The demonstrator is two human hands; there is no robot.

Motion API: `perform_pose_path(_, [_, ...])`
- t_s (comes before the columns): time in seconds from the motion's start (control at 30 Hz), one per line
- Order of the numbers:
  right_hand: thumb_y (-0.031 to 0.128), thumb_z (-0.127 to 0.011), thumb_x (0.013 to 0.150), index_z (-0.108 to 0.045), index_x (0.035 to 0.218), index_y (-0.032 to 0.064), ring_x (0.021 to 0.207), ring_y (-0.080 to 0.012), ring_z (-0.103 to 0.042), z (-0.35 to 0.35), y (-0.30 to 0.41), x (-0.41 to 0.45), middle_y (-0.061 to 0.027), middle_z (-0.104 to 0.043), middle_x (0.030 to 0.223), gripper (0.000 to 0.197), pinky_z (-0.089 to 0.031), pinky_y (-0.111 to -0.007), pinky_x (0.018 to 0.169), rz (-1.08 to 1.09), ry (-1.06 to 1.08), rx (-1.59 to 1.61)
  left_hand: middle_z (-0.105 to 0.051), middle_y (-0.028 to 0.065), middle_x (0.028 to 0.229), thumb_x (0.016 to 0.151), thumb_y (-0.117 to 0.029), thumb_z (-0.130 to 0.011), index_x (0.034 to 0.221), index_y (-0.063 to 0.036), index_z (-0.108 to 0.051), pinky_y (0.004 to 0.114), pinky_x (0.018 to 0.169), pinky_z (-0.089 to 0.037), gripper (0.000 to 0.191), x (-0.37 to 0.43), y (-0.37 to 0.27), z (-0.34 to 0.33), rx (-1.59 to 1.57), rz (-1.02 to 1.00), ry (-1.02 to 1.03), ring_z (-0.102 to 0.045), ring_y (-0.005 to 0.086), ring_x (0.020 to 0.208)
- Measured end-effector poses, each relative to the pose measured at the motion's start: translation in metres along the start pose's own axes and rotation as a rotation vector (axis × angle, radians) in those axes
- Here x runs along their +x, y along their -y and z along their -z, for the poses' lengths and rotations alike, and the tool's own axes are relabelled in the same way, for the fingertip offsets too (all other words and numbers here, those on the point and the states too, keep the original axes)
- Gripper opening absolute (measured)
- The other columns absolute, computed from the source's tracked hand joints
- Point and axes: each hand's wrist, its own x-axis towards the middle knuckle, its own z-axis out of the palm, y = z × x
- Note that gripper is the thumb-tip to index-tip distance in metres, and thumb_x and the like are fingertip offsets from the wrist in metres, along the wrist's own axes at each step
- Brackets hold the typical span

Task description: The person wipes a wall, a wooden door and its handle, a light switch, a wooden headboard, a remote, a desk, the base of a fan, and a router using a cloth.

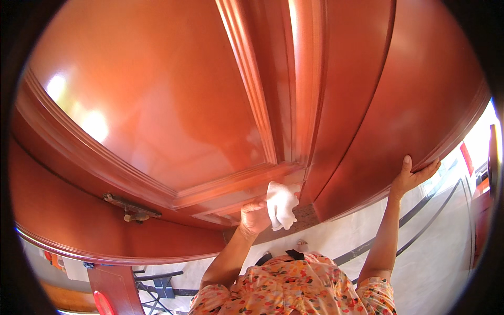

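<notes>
A white cloth (280,204) is gripped in my left hand (254,217), low in front of my body and close to the bottom rail of a glossy reddish-brown wooden door (177,98). My right hand (413,176) rests at the outer edge of the smooth wooden frame (397,118) to the right, thumb on its face and fingers towards the edge; it holds no loose object. On the door's left side sits a metal lever handle (133,208). Part of my left hand's grip is hidden behind the cloth.
A dark stone threshold (303,222) lies below the door. Pale floor with dark curved lines (429,220) spreads to the right. At lower left stand a reddish-brown board (114,287) and a black metal folding frame (157,289).
</notes>
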Motion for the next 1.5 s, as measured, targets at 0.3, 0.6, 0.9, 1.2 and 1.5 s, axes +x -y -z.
perform_pose_path(0.3, [0.056, -0.060, 0.067, -0.026, 0.130, 0.0045, 0.126, -0.0356, -0.019, -0.002, -0.005, -0.002, -0.0189, -0.021, 0.136, 0.089, -0.019, -0.044, 0.102, 0.022, -0.074, -0.069, -0.063, 0.0125, 0.087, 0.067, 0.008, -0.045, 0.085, -0.0024, -0.064, 0.031, 0.080, -0.045, 0.029, -0.012, -0.016, 0.004, 1.547, 0.091, 0.173, -0.058, 0.0235, 0.090])
perform_pose_path(0.6, [0.055, -0.061, 0.067, -0.026, 0.130, 0.0017, 0.125, -0.0370, -0.020, 0.001, -0.009, 0.000, -0.0203, -0.020, 0.136, 0.089, -0.019, -0.045, 0.101, 0.051, -0.044, -0.153, -0.061, 0.0135, 0.083, 0.068, 0.010, -0.049, 0.092, -0.0079, -0.062, 0.033, 0.065, -0.048, 0.033, -0.003, -0.030, -0.036, 1.951, -0.416, -0.023, -0.058, 0.0281, 0.075])
perform_pose_path(0.9, [0.058, -0.061, 0.065, -0.028, 0.130, 0.0025, 0.125, -0.0364, -0.020, 0.003, -0.006, 0.003, -0.0205, -0.019, 0.136, 0.092, -0.018, -0.045, 0.101, 0.020, -0.024, -0.166, -0.062, 0.0066, 0.086, 0.068, 0.014, -0.042, 0.094, -0.0026, -0.062, 0.029, 0.068, -0.047, 0.037, 0.013, -0.025, -0.063, 0.962, -0.361, -0.237, -0.058, 0.0162, 0.076])
perform_pose_path(1.2, [0.055, -0.066, 0.060, -0.029, 0.129, 0.0022, 0.124, -0.0372, -0.021, 0.005, 0.001, -0.002, -0.0206, -0.020, 0.136, 0.095, -0.018, -0.045, 0.101, -0.008, -0.017, -0.144, -0.058, 0.0062, 0.082, 0.078, 0.002, -0.055, 0.105, -0.0009, -0.053, 0.025, 0.071, -0.044, 0.028, 0.046, -0.015, -0.116, 0.966, -0.603, -0.309, -0.055, 0.0116, 0.076])
perform_pose_path(1.5, [0.051, -0.069, 0.058, -0.030, 0.128, 0.0019, 0.123, -0.0384, -0.022, 0.008, -0.007, 0.002, -0.0220, -0.020, 0.135, 0.094, -0.020, -0.046, 0.100, 0.033, -0.038, -0.128, -0.045, 0.0148, 0.107, 0.076, 0.000, -0.058, 0.120, 0.0015, -0.033, 0.031, 0.080, -0.041, 0.051, 0.124, -0.064, -0.239, 1.365, -1.881, -0.048, -0.048, 0.0209, 0.095])
